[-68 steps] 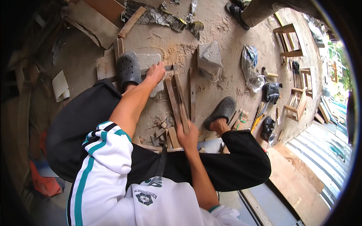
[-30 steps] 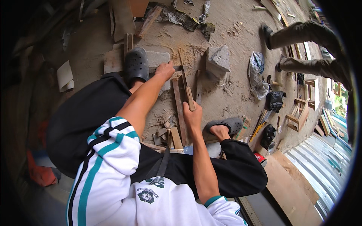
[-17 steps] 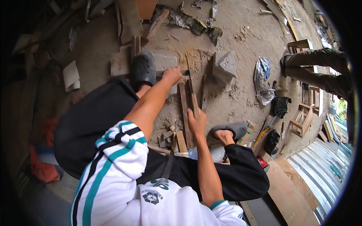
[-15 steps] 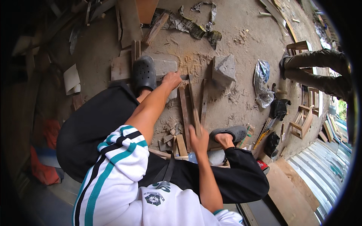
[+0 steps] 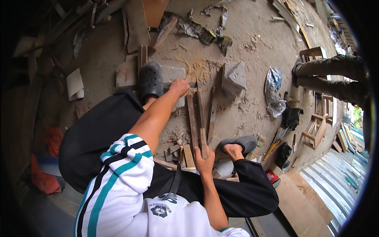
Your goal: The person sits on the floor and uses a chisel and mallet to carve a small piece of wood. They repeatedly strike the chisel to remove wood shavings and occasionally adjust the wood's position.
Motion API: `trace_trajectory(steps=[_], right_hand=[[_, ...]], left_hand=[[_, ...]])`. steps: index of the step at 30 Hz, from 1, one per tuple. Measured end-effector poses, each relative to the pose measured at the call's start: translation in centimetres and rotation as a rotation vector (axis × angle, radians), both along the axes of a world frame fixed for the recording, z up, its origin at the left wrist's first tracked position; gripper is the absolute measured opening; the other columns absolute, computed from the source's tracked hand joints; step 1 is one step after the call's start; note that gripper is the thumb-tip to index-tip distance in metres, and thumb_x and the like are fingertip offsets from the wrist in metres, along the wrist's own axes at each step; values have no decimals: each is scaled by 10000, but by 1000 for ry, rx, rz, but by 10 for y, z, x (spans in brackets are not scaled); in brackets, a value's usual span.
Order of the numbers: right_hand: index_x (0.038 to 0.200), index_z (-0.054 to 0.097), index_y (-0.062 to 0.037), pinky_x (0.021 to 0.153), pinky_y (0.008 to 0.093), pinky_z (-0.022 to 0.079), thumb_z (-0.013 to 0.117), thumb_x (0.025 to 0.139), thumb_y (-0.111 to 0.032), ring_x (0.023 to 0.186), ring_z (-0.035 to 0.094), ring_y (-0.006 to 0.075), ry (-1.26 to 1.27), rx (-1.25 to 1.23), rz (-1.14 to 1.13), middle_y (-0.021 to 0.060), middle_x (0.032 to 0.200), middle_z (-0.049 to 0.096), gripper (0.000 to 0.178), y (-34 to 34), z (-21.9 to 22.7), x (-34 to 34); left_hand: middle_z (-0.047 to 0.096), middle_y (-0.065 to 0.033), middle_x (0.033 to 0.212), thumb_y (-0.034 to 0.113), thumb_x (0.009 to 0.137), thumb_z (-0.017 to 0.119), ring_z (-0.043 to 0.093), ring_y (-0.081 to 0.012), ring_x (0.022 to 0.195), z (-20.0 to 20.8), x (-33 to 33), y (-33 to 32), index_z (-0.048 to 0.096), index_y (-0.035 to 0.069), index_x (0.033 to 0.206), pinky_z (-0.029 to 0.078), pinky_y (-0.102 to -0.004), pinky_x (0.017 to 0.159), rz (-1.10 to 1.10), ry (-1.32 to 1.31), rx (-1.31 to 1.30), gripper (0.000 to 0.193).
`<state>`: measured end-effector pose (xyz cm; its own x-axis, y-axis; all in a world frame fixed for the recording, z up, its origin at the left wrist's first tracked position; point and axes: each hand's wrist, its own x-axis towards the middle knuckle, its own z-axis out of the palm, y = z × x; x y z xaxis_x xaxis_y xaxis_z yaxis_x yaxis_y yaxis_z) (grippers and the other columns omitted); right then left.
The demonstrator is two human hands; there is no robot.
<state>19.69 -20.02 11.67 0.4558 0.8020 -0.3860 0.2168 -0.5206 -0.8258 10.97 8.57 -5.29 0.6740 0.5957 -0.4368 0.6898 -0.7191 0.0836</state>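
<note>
My left hand (image 5: 180,87) is closed around a narrow wooden strip (image 5: 194,85) and presses it down on a grey concrete block (image 5: 173,72). My left foot, in a dark clog (image 5: 151,78), stands on the strip's other side. In my right hand (image 5: 204,158), a saw (image 5: 200,106) is gripped by its wooden handle. Its thin blade appears nearly edge-on and reaches away from me to the strip's right end; the teeth cannot be made out. Two long wooden pieces (image 5: 192,118) (image 5: 212,114) lie on either side of the blade.
A rough stone block (image 5: 234,77) stands right of the strip. Wood offcuts (image 5: 188,156) lie between my legs. Farther right are a crumpled plastic bag (image 5: 274,91), a yellow-edged handsaw (image 5: 275,141), a small wooden frame (image 5: 316,130) and another person's legs (image 5: 329,75).
My right hand has drawn the saw back toward me and slightly left, with the handle lower in view. My left hand and foot stay in place on the strip.
</note>
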Motion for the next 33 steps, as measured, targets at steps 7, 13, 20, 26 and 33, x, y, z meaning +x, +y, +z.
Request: trace_trajectory(steps=[7,13,20,26,33], right_hand=[[805,615,17,563,335,428,689,890,-289,579,499,133,7,-40,50,70,621,553,325,81,-35,28],[1003,620,1,609,276,457,679,913,-323,654,558,106,217,-35,24,30,713,606,341,63,2,20],[1010,628,-4,608,282,472,645,927,-265,642,599,113,184,30,-15,52,717,632,274,45,-4,9],[962,629,11,603,336,478,647,921,-306,613,600,176,146,-10,-63,89,695,646,320,52,-9,15],[845,630,8,576,355,447,668,917,-337,567,538,194,4,-48,-34,125,628,590,354,40,8,1]], left_hand=[[619,-121,1116,93,877,584,660,-330,1019,-9,3,0,740,52,989,569,-407,799,18,-27,35,196],[577,-152,1166,95,898,570,638,-337,1058,-12,-3,-9,677,2,1080,561,-413,833,93,-18,5,230],[547,-159,1197,105,919,527,597,-352,1084,-14,-10,-15,523,10,1294,554,-430,853,195,-118,28,388],[533,-160,1203,119,934,487,552,-377,1113,-23,0,-31,391,35,1421,559,-478,828,238,-19,111,504],[533,-191,1186,110,927,496,548,-424,1125,-22,9,-24,462,-6,1242,571,-500,800,303,-67,-29,337]])
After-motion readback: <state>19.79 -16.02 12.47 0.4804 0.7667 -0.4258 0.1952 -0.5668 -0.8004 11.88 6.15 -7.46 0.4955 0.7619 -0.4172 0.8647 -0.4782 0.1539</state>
